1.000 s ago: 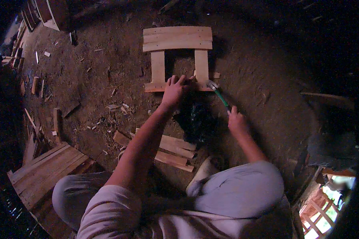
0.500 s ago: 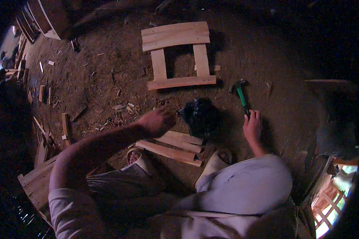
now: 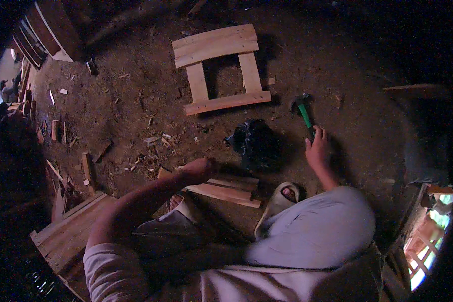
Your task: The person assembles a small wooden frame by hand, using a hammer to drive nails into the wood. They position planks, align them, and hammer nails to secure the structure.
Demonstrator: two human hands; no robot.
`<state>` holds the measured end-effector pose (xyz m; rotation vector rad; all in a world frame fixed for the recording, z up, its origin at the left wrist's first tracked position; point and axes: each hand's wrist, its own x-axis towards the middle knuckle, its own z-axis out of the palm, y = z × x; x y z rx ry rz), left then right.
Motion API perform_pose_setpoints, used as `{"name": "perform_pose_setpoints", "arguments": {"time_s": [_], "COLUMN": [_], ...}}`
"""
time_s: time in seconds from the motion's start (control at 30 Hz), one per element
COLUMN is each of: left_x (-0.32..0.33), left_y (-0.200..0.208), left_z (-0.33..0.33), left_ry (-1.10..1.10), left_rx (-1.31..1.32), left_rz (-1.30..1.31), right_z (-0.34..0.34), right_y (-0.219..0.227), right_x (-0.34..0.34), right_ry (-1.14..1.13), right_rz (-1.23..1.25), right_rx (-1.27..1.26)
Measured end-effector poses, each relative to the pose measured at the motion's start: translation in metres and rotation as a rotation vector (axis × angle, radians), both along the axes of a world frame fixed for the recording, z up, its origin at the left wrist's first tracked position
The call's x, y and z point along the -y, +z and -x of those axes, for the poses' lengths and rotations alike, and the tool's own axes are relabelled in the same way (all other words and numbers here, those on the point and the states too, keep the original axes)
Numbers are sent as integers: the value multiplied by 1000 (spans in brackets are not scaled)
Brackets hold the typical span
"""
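My right hand (image 3: pixel 318 150) is wrapped round the handle end of a hammer (image 3: pixel 303 113) with a green grip. The hammer lies on the dirt floor, its dark head pointing away from me. Nearer my body, my left hand (image 3: pixel 198 171) hovers over several pale wooden slats (image 3: pixel 221 192) between my feet. Its fingers are closed, and anything they hold is hidden. A crumpled black plastic bag (image 3: pixel 257 145) sits between my two hands. Beyond it lies a wooden frame (image 3: pixel 215 45) with a wide board, two crosspieces and a narrow slat.
A wooden crate or panel (image 3: pixel 73 221) stands by my left knee. Wood chips (image 3: pixel 158 140) and offcuts (image 3: pixel 87 168) litter the floor to the left. Tall wooden furniture pieces (image 3: pixel 55 30) stand at the far left. A dark cloth-like shape (image 3: pixel 428 151) is at the right.
My left hand has come back from beside the black bag toward the slats. My right hand keeps its grip on the hammer. The whole view has shifted slightly.
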<state>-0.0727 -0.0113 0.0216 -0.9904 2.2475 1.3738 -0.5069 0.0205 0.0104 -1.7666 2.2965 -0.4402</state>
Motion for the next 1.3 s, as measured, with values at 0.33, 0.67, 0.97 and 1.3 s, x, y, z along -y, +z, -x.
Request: {"name": "perform_pose_setpoints", "arguments": {"time_s": [0.33, 0.67, 0.97, 1.3], "left_x": [163, 210, 185, 155], "left_y": [51, 8, 31, -10], "left_z": [-25, 57, 59, 48], "left_ry": [71, 208, 434, 307], "left_rx": [-230, 7, 11, -3], "left_rz": [167, 1125, 915, 963], "right_z": [-9, -18, -20, -19], "right_y": [-15, -7, -6, -5], "right_x": [-12, -13, -14, -13], "right_ry": [-27, -15, -16, -9], "right_rz": [-55, -115, -86, -159], "right_rx": [-32, -98, -77, -72]}}
